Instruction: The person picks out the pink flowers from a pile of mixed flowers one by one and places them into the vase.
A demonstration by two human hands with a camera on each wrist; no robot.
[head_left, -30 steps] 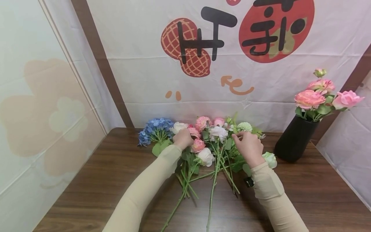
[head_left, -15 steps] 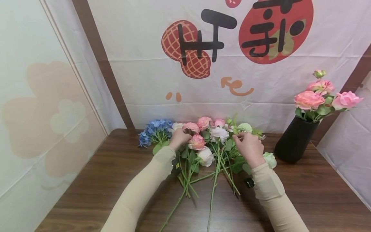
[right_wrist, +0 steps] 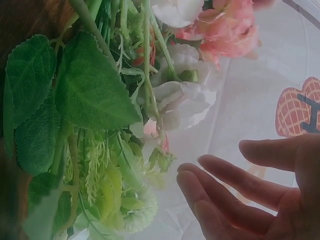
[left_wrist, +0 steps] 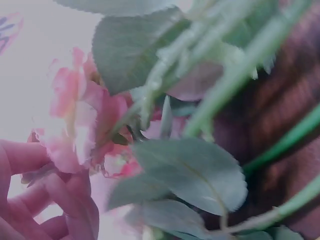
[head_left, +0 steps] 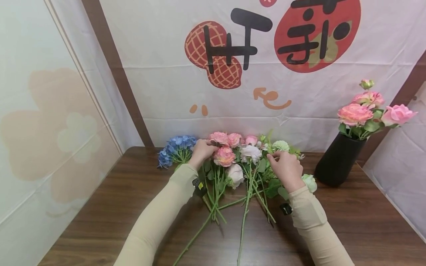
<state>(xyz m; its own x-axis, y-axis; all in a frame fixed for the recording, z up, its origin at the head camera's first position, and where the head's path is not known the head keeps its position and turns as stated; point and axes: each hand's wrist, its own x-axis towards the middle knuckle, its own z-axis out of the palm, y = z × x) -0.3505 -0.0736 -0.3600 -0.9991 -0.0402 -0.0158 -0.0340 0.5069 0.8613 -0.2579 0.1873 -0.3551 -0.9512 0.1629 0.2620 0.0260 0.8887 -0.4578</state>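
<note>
Left hand is pinching the ruffled pink fabric-look flower beside it, probably edge-only to avoid squashing; right hand's loose, empty.

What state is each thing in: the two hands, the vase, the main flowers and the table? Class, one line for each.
Left hand, pinching a pink flower
This pink flower, in open bloom
Right hand, fingers relaxed, holding nothing
Black vase, standing, holding pink stems
Blue hydrangea, in bloom, lying down
White rose, lying down
Table, bearing flowers and vase
</note>
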